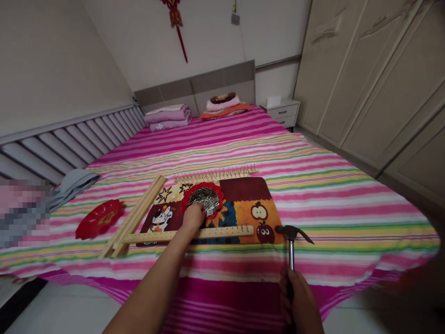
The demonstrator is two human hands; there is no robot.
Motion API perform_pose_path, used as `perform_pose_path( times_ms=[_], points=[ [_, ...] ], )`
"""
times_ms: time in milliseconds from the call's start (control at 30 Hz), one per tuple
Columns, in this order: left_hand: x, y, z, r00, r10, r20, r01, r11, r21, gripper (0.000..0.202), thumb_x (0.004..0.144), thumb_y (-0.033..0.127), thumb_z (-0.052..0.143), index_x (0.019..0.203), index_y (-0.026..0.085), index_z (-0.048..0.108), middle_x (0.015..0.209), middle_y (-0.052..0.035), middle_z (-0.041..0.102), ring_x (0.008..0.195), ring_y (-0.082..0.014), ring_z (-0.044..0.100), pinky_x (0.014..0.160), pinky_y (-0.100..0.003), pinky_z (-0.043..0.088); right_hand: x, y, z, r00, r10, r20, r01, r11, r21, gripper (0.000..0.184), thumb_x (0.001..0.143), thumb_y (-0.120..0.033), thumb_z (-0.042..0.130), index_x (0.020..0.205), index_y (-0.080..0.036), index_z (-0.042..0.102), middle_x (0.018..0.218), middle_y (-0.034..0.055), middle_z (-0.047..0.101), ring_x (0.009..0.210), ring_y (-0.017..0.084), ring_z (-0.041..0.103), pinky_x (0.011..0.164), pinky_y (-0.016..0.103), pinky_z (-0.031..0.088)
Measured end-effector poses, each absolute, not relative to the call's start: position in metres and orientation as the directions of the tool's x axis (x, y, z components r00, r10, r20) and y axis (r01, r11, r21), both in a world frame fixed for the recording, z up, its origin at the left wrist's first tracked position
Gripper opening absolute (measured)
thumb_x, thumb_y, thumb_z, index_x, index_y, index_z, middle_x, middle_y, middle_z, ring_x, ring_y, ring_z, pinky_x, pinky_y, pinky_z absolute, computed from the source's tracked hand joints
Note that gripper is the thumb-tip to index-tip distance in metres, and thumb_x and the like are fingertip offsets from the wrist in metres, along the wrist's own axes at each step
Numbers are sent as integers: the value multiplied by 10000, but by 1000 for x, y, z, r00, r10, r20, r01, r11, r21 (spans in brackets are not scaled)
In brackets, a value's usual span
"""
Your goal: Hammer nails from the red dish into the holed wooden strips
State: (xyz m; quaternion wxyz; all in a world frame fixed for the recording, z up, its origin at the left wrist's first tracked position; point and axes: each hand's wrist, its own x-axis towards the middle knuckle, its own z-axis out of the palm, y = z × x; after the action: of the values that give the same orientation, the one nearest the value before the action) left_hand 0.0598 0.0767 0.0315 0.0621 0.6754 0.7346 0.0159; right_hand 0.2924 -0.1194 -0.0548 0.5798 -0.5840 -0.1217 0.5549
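Observation:
My right hand (301,299) is wrapped round the dark grip of a claw hammer (291,253), whose head points up over the striped bed cover. My left hand (194,215) reaches into a red scalloped dish (184,199) heaped with loose metal nails (210,202). Its fingers are curled at the pile, and their tips are hidden. Below that wrist lies a pale wooden strip (222,232) with a row of small holes; a few nails stand upright near its right end. Behind the dish, another wooden strip (215,176) bristles with several upright nails.
A patterned mat (245,189) lies beneath the dish. More wooden strips (139,213) rest at its left, with a red plate (99,219) farther left. Grey cloth (73,183) lies near the bed rail. Folded bedding (168,116) sits at the headboard.

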Motion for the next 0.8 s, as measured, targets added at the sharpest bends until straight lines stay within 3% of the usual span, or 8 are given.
perform_pose_path(
  times_ms=[100, 233, 300, 400, 467, 533, 667, 800],
  points=[
    [53, 77, 30, -92, 995, -50, 970, 101, 223, 148, 767, 216, 559, 789, 177, 700, 856, -68, 707, 791, -173, 620, 668, -243, 406, 294, -119, -59, 348, 789, -506, -492, -306, -815, 406, 723, -614, 585, 741, -220, 490, 524, -88, 416, 355, 59, 294, 262, 159, 208],
    [41, 81, 26, -163, 987, 7, 852, 138, 504, 101, 727, 239, 610, 732, 179, 692, 724, -17, 686, 691, -139, 598, 636, -226, 407, 295, -118, -64, 326, 781, -532, -524, -319, -790, 426, 692, -626, 610, 753, -221, 495, 520, -91, 410, 350, 56, 280, 258, 163, 206],
    [39, 80, 27, -207, 978, 15, 715, 141, 685, 91, 689, 241, 631, 726, 180, 686, 661, 3, 665, 635, -128, 583, 607, -224, 416, 296, -117, -64, 329, 769, -548, -535, -326, -779, 426, 684, -622, 616, 758, -219, 499, 524, -90, 417, 349, 54, 286, 261, 159, 202],
    [47, 70, 33, -201, 977, -72, 369, 144, 918, 154, 607, 269, 686, 718, 164, 664, 588, 21, 630, 555, -110, 559, 550, -217, 423, 296, -117, -62, 334, 759, -559, -533, -337, -776, 420, 684, -617, 612, 742, -217, 495, 520, -87, 419, 346, 53, 295, 261, 154, 196],
    [60, 58, 37, -142, 979, -143, 177, 167, 970, 241, 535, 294, 736, 706, 153, 645, 562, 22, 620, 529, -105, 558, 510, -206, 413, 295, -117, -61, 326, 774, -543, -529, -327, -783, 406, 700, -605, 605, 734, -218, 490, 523, -87, 419, 347, 54, 297, 258, 154, 201],
    [76, 43, 36, -76, 981, -181, 99, 188, 977, 298, 478, 310, 772, 683, 145, 629, 554, 15, 624, 520, -105, 562, 479, -193, 395, 295, -117, -61, 317, 791, -523, -525, -312, -792, 393, 719, -598, 592, 732, -220, 486, 524, -87, 416, 348, 57, 297, 252, 156, 214],
    [107, 21, 19, 13, 976, -217, 18, 217, 976, 305, 468, 318, 784, 657, 146, 616, 530, 18, 620, 501, -94, 553, 486, -189, 402, 296, -117, -64, 322, 805, -499, -509, -297, -808, 382, 741, -598, 565, 738, -225, 480, 523, -87, 415, 344, 65, 300, 236, 161, 225],
    [125, 16, -4, 30, 985, -167, 27, 167, 986, 237, 501, 289, 756, 646, 153, 627, 530, 29, 607, 515, -84, 540, 525, -194, 415, 296, -117, -65, 315, 811, -494, -523, -286, -803, 367, 747, -580, 573, 740, -226, 477, 527, -89, 410, 347, 62, 299, 238, 156, 227]
  ],
)
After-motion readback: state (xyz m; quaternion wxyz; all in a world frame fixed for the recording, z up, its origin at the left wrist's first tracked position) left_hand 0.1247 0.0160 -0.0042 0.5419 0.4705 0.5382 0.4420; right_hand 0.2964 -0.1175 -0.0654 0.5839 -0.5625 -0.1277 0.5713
